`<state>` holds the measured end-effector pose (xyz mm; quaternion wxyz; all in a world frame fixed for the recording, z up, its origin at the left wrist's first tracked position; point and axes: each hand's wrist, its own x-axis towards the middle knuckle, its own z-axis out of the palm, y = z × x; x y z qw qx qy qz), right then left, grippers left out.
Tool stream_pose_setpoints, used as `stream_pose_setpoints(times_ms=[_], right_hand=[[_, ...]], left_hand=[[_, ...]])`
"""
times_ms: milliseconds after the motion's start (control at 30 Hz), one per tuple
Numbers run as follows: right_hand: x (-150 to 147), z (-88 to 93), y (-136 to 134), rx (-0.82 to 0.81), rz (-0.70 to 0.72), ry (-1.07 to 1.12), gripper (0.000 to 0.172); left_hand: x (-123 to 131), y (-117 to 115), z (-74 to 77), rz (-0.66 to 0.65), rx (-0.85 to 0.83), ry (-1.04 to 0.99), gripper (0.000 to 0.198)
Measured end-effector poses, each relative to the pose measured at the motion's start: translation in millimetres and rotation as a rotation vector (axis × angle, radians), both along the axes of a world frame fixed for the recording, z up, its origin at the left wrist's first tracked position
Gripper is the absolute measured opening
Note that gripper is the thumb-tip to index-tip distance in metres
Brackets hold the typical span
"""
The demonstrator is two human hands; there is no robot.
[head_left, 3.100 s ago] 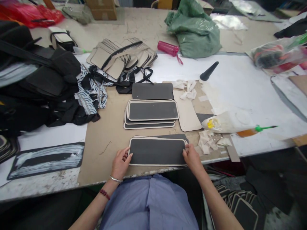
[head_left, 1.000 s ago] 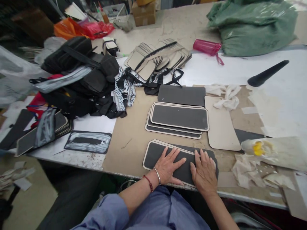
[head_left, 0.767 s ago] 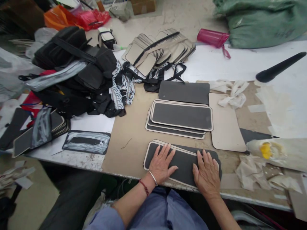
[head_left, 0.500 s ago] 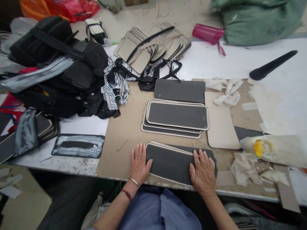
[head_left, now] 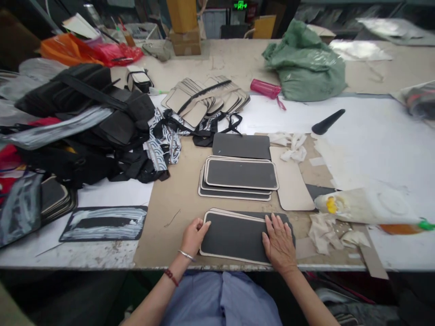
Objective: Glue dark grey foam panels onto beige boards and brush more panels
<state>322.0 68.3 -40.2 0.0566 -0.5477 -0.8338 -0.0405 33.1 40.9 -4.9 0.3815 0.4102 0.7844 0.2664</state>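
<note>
A small stack of dark grey panels with beige edges [head_left: 234, 237] lies at the table's front edge. My left hand [head_left: 194, 235] is at its left end, thumb on the top panel and fingers curled at the edge, pinching it. On the right end my right hand [head_left: 280, 242] lies flat with the fingers stretched out. Just beyond is a second stack of beige-rimmed dark panels [head_left: 242, 174], with a plain dark panel [head_left: 241, 146] behind it. A beige panel [head_left: 294, 181] lies to the right of that stack.
Left, a dark panel smeared white [head_left: 105, 222] lies below a heap of black bags [head_left: 102, 122]. Fanned beige pieces [head_left: 207, 99], a pink cylinder [head_left: 265, 88] and a green sack [head_left: 306, 68] are farther back. A whitish bottle [head_left: 370, 206] and crumpled cloths [head_left: 322, 233] lie right.
The view has tilted up, showing more of the room behind. My left hand has gone from flat fingers beside the stack to curled fingers at its left edge. My right hand stays flat on it.
</note>
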Motion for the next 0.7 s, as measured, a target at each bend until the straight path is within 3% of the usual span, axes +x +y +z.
stream_pose_setpoints(times_ms=[133, 233, 367, 467, 600, 700], right_hand=[[1, -1.6, 0, 0.011, -0.009, -0.027, 0.055], [1, -0.6, 1, 0.017, -0.004, -0.050, 0.052], [2, 2.7, 2, 0.026, 0.021, -0.053, 0.050], [5, 3.5, 3, 0.028, 0.028, -0.042, 0.050], [4, 14.2, 2, 0.044, 0.009, 0.003, 0.049], [-12, 41.8, 1, 0.046, -0.024, 0.121, 0.049]], left_hand=[[4, -2, 17.5, -0.190, -0.014, 0.122, 0.019], [17, -9, 24.8, -0.215, 0.047, -0.114, 0.018], [29, -13, 16.1, 0.002, -0.011, -0.621, 0.027], [29, -13, 6.0, 0.172, -0.141, -0.836, 0.023], [25, -9, 6.8, 0.164, -0.100, -0.812, 0.022], [25, -8, 21.5, 0.020, -0.012, -0.697, 0.029]])
